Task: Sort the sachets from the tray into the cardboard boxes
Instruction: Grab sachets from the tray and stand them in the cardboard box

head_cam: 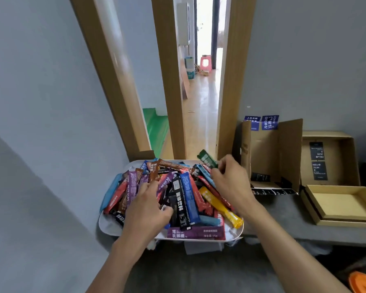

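left hand (150, 205): laid on the sachet pile, fingers curled round a brown sachet (154, 172)
right hand (230, 182): green sachet (207, 159) pinched at the fingertips, raised over the tray's far right corner
tray (108, 226): white, heaped with mixed-colour sachets (188, 197)
tall cardboard box (270, 157): flaps open, placed just right of the tray
flat boxes (338, 205): two, set further right; black sachets seen in the far one
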A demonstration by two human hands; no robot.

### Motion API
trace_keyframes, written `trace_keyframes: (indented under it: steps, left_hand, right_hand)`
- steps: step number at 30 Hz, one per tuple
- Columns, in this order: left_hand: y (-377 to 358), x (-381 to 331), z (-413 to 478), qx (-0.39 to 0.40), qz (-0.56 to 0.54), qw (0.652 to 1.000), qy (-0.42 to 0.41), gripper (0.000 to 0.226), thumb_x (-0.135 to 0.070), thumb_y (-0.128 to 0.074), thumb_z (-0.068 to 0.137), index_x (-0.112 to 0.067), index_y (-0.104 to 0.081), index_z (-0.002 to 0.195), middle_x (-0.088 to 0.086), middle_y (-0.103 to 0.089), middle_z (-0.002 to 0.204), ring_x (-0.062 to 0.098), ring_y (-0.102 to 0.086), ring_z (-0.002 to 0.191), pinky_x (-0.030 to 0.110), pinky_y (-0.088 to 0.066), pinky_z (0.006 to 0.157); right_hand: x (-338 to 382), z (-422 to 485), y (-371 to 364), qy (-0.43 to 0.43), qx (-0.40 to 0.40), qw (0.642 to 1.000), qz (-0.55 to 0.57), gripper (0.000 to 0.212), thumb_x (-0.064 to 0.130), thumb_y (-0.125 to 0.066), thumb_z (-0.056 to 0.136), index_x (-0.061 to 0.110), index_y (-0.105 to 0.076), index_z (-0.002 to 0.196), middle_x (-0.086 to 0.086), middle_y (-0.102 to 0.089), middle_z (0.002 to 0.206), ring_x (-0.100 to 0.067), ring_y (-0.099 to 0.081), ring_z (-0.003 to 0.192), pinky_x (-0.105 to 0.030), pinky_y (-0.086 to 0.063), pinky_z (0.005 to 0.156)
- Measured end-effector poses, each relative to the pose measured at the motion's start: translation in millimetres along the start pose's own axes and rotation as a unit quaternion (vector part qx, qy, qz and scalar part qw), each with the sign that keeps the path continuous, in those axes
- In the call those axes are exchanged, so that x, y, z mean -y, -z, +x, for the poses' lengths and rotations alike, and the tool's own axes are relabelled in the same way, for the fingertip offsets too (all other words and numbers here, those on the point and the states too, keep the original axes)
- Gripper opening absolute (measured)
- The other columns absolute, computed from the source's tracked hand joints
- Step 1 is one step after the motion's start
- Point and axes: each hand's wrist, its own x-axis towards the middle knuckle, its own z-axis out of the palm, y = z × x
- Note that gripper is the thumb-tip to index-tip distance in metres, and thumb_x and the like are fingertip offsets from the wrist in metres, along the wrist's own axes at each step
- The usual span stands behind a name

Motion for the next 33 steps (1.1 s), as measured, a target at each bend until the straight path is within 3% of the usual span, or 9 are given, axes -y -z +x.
trace_keyframes:
  steps: [3, 6, 8, 11, 16, 21, 25, 29, 33]
  left_hand:
    - [-3, 8, 0, -0.015, -0.001, 1.000, -0.012, 0.066, -0.041, -0.074, 0.085, -0.029, -0.043, 0.142, -0.007, -0.056, 0.128, 0.014, -0.061, 0.112, 0.031, -0.051, 0.090]
    - [-10, 8, 1, -0.030, -0.018, 0.999, -0.021, 0.058, -0.050, -0.077, 0.082, -0.033, -0.050, 0.130, -0.016, -0.066, 0.114, 0.008, -0.065, 0.104, 0.029, -0.054, 0.088]
    - [-14, 5, 1, -0.040, -0.024, 0.999, -0.020, 0.055, -0.054, -0.078, 0.082, -0.034, -0.053, 0.127, -0.020, -0.068, 0.107, 0.006, -0.066, 0.100, 0.031, -0.058, 0.087]
    - [-19, 0, 3, -0.072, -0.022, 0.997, -0.019, 0.047, -0.049, -0.076, 0.086, -0.032, -0.058, 0.125, -0.020, -0.070, 0.099, 0.003, -0.066, 0.094, 0.027, -0.058, 0.082]
    - [-21, -6, 0, -0.089, -0.030, 0.996, 0.004, 0.039, -0.044, -0.078, 0.087, -0.033, -0.060, 0.120, -0.019, -0.071, 0.094, -0.004, -0.062, 0.081, 0.014, -0.049, 0.073]
    - [-17, -7, 5, -0.078, -0.134, 0.987, 0.045, 0.024, -0.034, -0.079, 0.087, -0.033, -0.064, 0.105, -0.016, -0.071, 0.084, -0.005, -0.067, 0.077, 0.022, -0.058, 0.074]
    - [-10, -6, 11, -0.086, -0.170, 0.980, 0.060, 0.019, -0.027, -0.080, 0.088, -0.029, -0.068, 0.102, -0.014, -0.073, 0.087, 0.000, -0.070, 0.082, 0.030, -0.059, 0.083]
    - [-6, -13, 14, -0.102, -0.160, 0.980, 0.063, 0.019, -0.028, -0.082, 0.085, -0.030, -0.069, 0.099, -0.015, -0.071, 0.089, -0.001, -0.067, 0.082, 0.031, -0.058, 0.084]
    - [-10, -32, 5, -0.143, -0.067, 0.986, 0.044, 0.023, -0.044, -0.077, 0.087, -0.033, -0.057, 0.091, -0.013, -0.062, 0.088, -0.001, -0.061, 0.073, 0.017, -0.050, 0.066]
  right_hand:
    - [8, 18, -12, -0.005, 0.019, 0.998, -0.064, 0.030, 0.028, -0.061, 0.098, 0.013, -0.041, 0.116, -0.002, -0.067, 0.089, -0.021, -0.067, 0.074, -0.036, -0.052, 0.056]
    - [5, 30, -24, -0.037, 0.063, 0.981, -0.181, 0.041, 0.046, -0.068, 0.093, 0.012, -0.052, 0.111, -0.001, -0.059, 0.093, -0.021, -0.058, 0.080, -0.028, -0.037, 0.053]
    - [-2, 39, -33, -0.054, 0.092, 0.974, -0.200, 0.044, 0.042, -0.075, 0.087, 0.009, -0.065, 0.114, -0.004, -0.066, 0.101, -0.023, -0.063, 0.085, -0.028, -0.044, 0.057]
    - [-12, 47, -42, -0.072, 0.113, 0.974, -0.181, 0.057, 0.044, -0.079, 0.079, 0.010, -0.066, 0.122, -0.010, -0.070, 0.108, -0.024, -0.068, 0.086, -0.031, -0.051, 0.060]
    - [2, 40, -16, -0.017, 0.117, 0.972, -0.203, 0.030, 0.043, -0.065, 0.096, 0.015, -0.062, 0.108, -0.002, -0.066, 0.094, -0.022, -0.062, 0.081, -0.031, -0.043, 0.057]
    - [0, 31, 2, 0.011, 0.100, 0.979, -0.179, 0.038, 0.049, -0.062, 0.097, 0.016, -0.046, 0.109, 0.000, -0.066, 0.094, -0.023, -0.068, 0.084, -0.041, -0.059, 0.069]
    - [-17, 20, -2, 0.013, 0.137, 0.956, -0.261, 0.045, 0.041, -0.072, 0.089, 0.013, -0.060, 0.121, 0.000, -0.067, 0.099, -0.022, -0.066, 0.087, -0.032, -0.050, 0.063]
    - [-23, 12, -5, 0.012, 0.161, 0.948, -0.273, 0.017, 0.031, -0.067, 0.093, 0.016, -0.061, 0.100, -0.002, -0.064, 0.094, -0.025, -0.062, 0.083, -0.031, -0.045, 0.062]
    - [-25, 11, -3, 0.013, 0.152, 0.956, -0.253, 0.025, 0.035, -0.067, 0.094, 0.021, -0.050, 0.083, 0.005, -0.053, 0.079, -0.019, -0.055, 0.074, -0.028, -0.041, 0.058]
